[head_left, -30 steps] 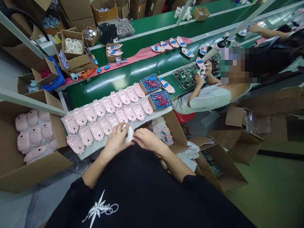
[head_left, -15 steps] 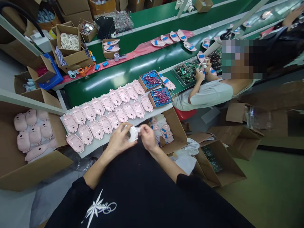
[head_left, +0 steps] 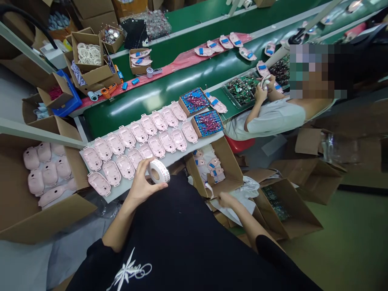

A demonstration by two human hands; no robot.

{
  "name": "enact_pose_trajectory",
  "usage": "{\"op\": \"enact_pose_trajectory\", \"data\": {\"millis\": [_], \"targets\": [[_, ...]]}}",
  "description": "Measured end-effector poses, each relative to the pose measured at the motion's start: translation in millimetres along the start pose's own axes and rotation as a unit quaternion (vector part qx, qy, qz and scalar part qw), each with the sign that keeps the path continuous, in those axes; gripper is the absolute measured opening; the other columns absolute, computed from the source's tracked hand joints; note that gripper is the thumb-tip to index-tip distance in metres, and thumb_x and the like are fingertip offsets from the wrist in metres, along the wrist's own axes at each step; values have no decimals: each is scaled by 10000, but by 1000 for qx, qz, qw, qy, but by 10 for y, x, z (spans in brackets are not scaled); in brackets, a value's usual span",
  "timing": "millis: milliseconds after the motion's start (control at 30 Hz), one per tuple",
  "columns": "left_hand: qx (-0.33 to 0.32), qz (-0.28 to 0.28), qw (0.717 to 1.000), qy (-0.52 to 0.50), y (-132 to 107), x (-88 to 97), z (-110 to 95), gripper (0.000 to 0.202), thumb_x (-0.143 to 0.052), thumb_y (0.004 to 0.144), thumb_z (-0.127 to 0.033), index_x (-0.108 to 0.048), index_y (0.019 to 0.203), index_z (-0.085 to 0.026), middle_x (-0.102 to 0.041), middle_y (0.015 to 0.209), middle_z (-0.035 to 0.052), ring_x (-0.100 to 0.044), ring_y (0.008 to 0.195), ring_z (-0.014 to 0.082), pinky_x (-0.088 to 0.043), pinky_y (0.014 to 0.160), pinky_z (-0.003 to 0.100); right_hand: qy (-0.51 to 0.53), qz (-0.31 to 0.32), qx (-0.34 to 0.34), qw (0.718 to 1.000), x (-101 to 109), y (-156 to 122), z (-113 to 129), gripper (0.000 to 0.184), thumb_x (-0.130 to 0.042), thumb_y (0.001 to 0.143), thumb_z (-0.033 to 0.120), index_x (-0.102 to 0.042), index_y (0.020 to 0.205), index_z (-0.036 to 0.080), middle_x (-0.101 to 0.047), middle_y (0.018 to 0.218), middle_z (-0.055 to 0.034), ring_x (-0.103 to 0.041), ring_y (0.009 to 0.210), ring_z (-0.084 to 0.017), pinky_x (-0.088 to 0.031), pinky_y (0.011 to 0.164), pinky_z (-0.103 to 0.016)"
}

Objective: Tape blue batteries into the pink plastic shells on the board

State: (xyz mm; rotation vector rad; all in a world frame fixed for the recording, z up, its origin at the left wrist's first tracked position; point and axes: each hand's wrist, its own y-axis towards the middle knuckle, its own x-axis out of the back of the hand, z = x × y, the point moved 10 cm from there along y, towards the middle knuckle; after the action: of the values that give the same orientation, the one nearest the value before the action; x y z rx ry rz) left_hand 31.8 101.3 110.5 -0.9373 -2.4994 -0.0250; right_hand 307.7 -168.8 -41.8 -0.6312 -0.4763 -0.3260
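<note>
1. Label roll (head_left: 158,171): white with pink print, standing on edge in the air above the near edge of the sheet, its core facing me. A firm hold at the rim seems best, leaving the outer wrap free.
2. My left hand (head_left: 142,182): thumb and fingers pinch the roll across its rim; the palm stays open.
3. My right hand (head_left: 226,199): well apart from the roll, low beside the near box, fingers drawn together. What they pinch, if anything, is too small to tell. A thin white strip (head_left: 209,190) hangs just beside them.
4. White sheet (head_left: 200,142): bears rows of pink housings (head_left: 127,136), lying flat and separate.
5. Near box (head_left: 230,161): open, holding pink shells with blue labels (head_left: 214,163).
6. Left box (head_left: 54,208): holds rounded pink covers (head_left: 49,173).
7. Beyond: two small trays of blue parts with red wires (head_left: 194,102) at the sheet's far edge, then a green belt (head_left: 145,97).
</note>
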Motion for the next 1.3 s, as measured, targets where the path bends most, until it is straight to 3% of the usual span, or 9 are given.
{"op": "enact_pose_trajectory", "data": {"millis": [67,100,167,267,367,467,900,1167,1300], "targets": [[-43,-44,997,48,-15,60,-158,862,-904,667,-459,-468,1390,-287,-484,1411,106,-512,1343,317,-553,1013,446,-70,25,-38,997,-75,62,253,367,-706,823,360,-535,529,222,-585,521,-67,-629,579,-224,-479,595,-340],[-70,-68,993,72,-22,87,-253,857,-903,668,-444,-453,1378,-277,-496,1374,103,-518,1325,316,-512,1065,478,-80,32,-27,996,-91,96,511,308,-678,863,358,-613,607,199,-646,601,-78,-664,646,-223,-504,650,-331],[-121,-109,981,106,-40,114,-442,850,-894,681,-419,-423,1371,-265,-496,1322,99,-522,1297,311,-453,1117,511,-17,17,83,996,-54,113,1283,246,-629,943,394,-731,862,185,-742,811,-83,-701,767,-209,-543,736,-320],[-184,-145,963,136,-67,101,-667,848,-887,698,-417,-393,1372,-272,-471,1288,101,-516,1264,303,-467,1079,496,117,-43,269,955,137,-91,2382,232,-676,953,424,-747,1003,208,-760,923,-69,-704,785,-188,-584,741,-315],[-223,-169,945,168,-101,87,-796,840,-880,717,-430,-373,1371,-281,-459,1261,100,-519,1227,296,-483,1040,490,137,-69,368,917,181,-315,2952,190,-735,924,388,-740,974,205,-743,860,-61,-692,738,-176,-601,704,-302],[-246,-180,936,176,-138,88,-861,817,-873,728,-408,-378,1365,-284,-452,1248,98,-516,1212,297,-484,1026,492,118,-80,394,908,138,-374,3095,146,-728,930,344,-732,970,204,-746,853,-58,-693,728,-168,-610,700,-292],[-241,-189,930,203,-169,148,-851,832,-866,743,-404,-333,1375,-308,-434,1228,96,-514,1184,300,-527,931,449,125,-92,385,910,73,-292,3131,111,-642,937,234,-748,926,200,-771,850,-49,-701,700,-159,-606,669,-274],[-261,-202,920,213,-194,151,-873,835,-874,736,-354,-348,1382,-307,-443,1228,94,-515,1170,291,-510,952,456,102,-98,410,901,67,-361,3223,81,-638,913,194,-713,883,196,-741,804,-44,-681,689,-153,-574,673,-273],[-282,-212,915,198,-203,149,-876,818,-892,727,-368,-395,1371,-285,-455,1218,95,-523,1147,277,-510,916,416,131,-80,373,915,40,-270,3164,77,-641,874,183,-685,810,186,-712,764,-31,-635,660,-140,-528,651,-263]]}}
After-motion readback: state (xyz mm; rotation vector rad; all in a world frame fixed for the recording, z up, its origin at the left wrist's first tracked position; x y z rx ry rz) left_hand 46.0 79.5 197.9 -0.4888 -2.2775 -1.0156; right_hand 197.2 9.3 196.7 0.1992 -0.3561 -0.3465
